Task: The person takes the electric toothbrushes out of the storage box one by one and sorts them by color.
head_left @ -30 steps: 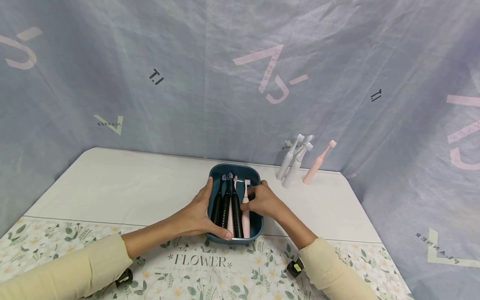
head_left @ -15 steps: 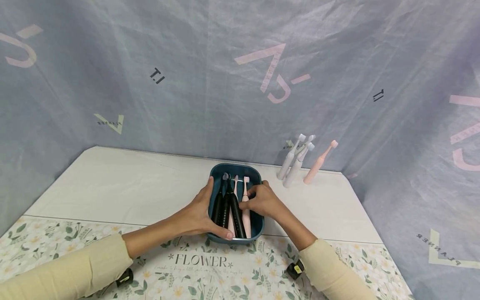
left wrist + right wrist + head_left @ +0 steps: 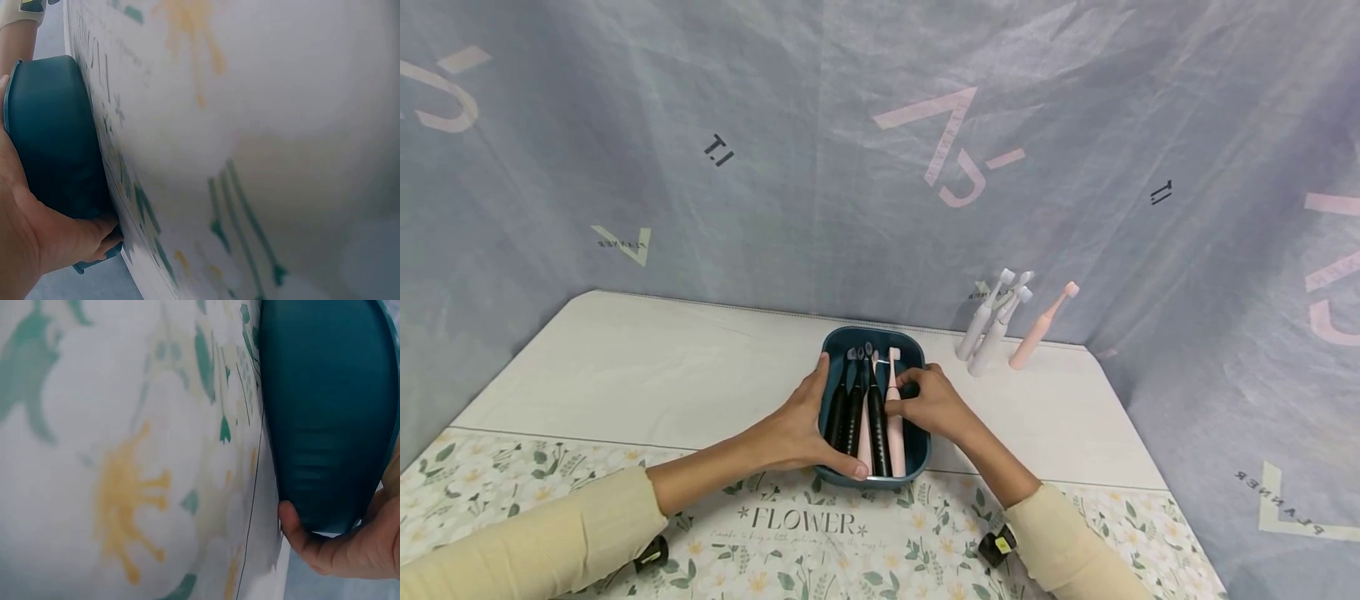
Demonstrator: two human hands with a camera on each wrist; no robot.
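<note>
A dark teal plastic bin holds several electric toothbrushes lying lengthwise. Three are black, including one black toothbrush near the middle, and a pale pink toothbrush shows partly between them. My left hand grips the bin's left side, its thumb at the front rim; in the left wrist view its fingers lie along the teal wall. My right hand reaches over the right rim, thumb and forefinger pinching another pink toothbrush. In the right wrist view, a finger of it lies against the bin's outer wall.
Three white electric toothbrushes stand in a cluster at the back right, beside a coral-pink one. The table cover is white behind and floral in front. A grey printed curtain hangs around the back and sides.
The pinched pink toothbrush has shifted slightly toward the back of the bin. The black toothbrush beside it tilted left, then straightened. My left hand keeps its place on the bin.
</note>
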